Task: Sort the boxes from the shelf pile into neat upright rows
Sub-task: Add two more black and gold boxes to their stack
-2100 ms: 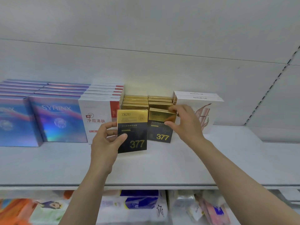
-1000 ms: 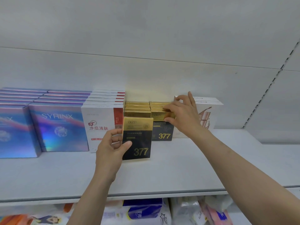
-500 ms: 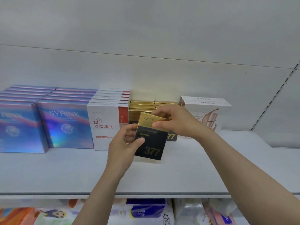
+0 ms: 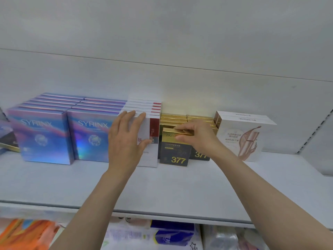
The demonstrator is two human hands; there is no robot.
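A pale grey flat shelf [image 4: 180, 192] carries upright rows of cartons along its back edge; two rows of iridescent blue cardboard boxes [image 4: 43, 134] towards the left end; white boxes with a red stripe [image 4: 154, 123] beside them; black-and-gold boxes [image 4: 175, 152] at the middle; white boxes with a rose-gold print [image 4: 241, 136] nearer the right end.

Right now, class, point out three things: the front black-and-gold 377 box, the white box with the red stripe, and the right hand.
front 377 box [image 4: 173, 152], head view, black front face.
white red-striped box [image 4: 154, 129], head view, red stripe.
right hand [image 4: 197, 135], head view, back of hand.
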